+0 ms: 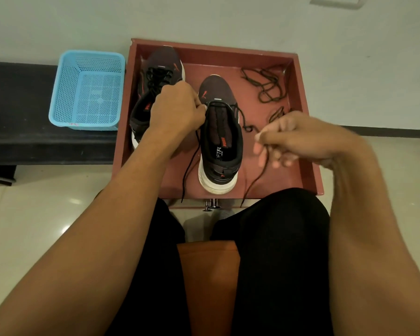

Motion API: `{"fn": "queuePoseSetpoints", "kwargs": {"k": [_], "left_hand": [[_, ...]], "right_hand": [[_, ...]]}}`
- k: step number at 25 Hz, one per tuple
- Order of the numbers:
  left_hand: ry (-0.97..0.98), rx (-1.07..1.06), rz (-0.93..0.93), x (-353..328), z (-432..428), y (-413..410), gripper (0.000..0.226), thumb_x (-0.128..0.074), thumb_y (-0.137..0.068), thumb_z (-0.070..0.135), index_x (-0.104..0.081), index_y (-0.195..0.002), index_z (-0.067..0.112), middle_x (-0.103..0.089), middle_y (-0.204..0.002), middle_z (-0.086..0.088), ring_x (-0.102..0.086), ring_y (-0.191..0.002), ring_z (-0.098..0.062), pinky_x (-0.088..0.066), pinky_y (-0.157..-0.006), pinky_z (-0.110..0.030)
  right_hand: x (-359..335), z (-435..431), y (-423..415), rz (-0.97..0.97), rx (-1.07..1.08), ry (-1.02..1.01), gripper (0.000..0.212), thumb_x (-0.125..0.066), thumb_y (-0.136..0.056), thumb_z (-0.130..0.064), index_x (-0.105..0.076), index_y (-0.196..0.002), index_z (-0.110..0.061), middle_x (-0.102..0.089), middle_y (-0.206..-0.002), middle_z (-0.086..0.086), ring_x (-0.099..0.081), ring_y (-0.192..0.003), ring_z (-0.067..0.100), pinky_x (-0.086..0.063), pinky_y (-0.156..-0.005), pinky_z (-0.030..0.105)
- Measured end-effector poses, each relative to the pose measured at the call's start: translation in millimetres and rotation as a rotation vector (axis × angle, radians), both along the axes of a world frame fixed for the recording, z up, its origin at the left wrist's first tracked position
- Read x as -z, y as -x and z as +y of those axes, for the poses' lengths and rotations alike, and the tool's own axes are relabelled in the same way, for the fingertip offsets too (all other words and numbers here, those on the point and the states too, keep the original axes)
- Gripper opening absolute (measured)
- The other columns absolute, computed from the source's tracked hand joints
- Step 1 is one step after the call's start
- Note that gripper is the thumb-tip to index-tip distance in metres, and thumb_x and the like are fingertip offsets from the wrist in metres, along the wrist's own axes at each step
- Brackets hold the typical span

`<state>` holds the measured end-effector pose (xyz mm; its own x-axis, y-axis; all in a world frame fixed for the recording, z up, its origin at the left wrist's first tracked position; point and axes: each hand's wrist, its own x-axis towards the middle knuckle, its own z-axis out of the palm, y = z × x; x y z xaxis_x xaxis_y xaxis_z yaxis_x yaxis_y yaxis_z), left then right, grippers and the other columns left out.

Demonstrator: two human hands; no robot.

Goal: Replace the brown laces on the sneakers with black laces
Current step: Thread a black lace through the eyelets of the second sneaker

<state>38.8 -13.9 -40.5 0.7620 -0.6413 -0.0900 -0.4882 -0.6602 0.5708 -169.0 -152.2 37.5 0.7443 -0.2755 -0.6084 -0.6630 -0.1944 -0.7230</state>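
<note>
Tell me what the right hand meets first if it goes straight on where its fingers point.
Probably the near sneaker: the right hand, pinching a lace, has its fingers aimed left at the shoe's collar. Its height over the tray is unclear, so it might pass above.

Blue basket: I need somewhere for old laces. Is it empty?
Empty. The blue basket shows only its bare mesh floor and walls.

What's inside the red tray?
Two dark sneakers: the left sneaker laced black, the right sneaker with a black lace barely started. Brown laces lie far right. The left hand hides part of the left sneaker.
</note>
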Motion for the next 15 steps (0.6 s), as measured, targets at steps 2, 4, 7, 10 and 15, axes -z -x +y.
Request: {"fn": "queuePoseSetpoints", "kwargs": {"k": [2, 4, 7, 10, 15], "left_hand": [[-0.005, 0.001, 0.027, -2.0, 1.2, 0.2, 0.018, -0.071, -0.093, 0.038, -0.081, -0.086, 0.024, -0.075, -0.076, -0.002, -0.073, -0.079, -0.025, -0.062, -0.082, -0.042], [-0.015, 0.000, 0.060, -0.8, 1.7, -1.9, 0.020, -0.070, -0.094, 0.038, -0.079, -0.082, 0.024, -0.072, -0.064, 0.001, -0.071, -0.065, -0.016, -0.063, -0.082, -0.040], [-0.028, 0.017, 0.050, -1.4, -1.1, -1.9, 0.020, -0.068, -0.094, 0.032, -0.077, -0.078, 0.023, -0.070, -0.059, 0.002, -0.066, -0.054, -0.010, -0.063, -0.080, -0.038], [-0.038, 0.034, 0.012, 4.9, 0.6, -5.3, 0.014, -0.069, -0.090, 0.026, -0.078, -0.080, 0.022, -0.072, -0.071, 0.000, -0.070, -0.067, -0.018, -0.063, -0.080, -0.040], [-0.006, 0.105, -0.029, 14.4, -7.4, -9.0, 0.025, -0.068, -0.091, 0.020, -0.078, -0.114, 0.020, -0.078, -0.102, -0.007, -0.074, -0.095, -0.025, -0.060, -0.094, -0.042]], "right_hand": [[10.5, 1.9, 0.3, -0.048, 0.000, -0.132, 0.027, -0.058, -0.107, -0.016, -0.076, -0.104, 0.005, -0.079, -0.094, 0.017, -0.064, -0.065, 0.014, -0.050, -0.050, 0.015], [29.8, -1.3, 4.9, 0.007, 0.026, -0.123, 0.026, -0.060, -0.106, -0.015, -0.078, -0.103, 0.003, -0.079, -0.092, 0.013, -0.064, -0.068, 0.014, -0.052, -0.052, 0.016], [58.3, -9.5, 10.7, 0.092, 0.141, 0.072, 0.027, -0.063, -0.105, -0.020, -0.083, -0.092, -0.008, -0.072, -0.076, 0.013, -0.059, -0.065, 0.014, -0.049, -0.052, 0.019], [66.6, -22.5, 3.2, 0.010, 0.265, 0.163, 0.023, -0.067, -0.103, -0.023, -0.082, -0.095, -0.008, -0.078, -0.086, 0.011, -0.058, -0.061, 0.006, -0.046, -0.051, 0.019], [77.2, -30.1, -13.9, 0.111, 0.171, 0.341, 0.013, -0.075, -0.097, -0.031, -0.079, -0.092, -0.019, -0.079, -0.089, 0.011, -0.065, -0.071, 0.019, -0.055, -0.066, 0.031]]}}
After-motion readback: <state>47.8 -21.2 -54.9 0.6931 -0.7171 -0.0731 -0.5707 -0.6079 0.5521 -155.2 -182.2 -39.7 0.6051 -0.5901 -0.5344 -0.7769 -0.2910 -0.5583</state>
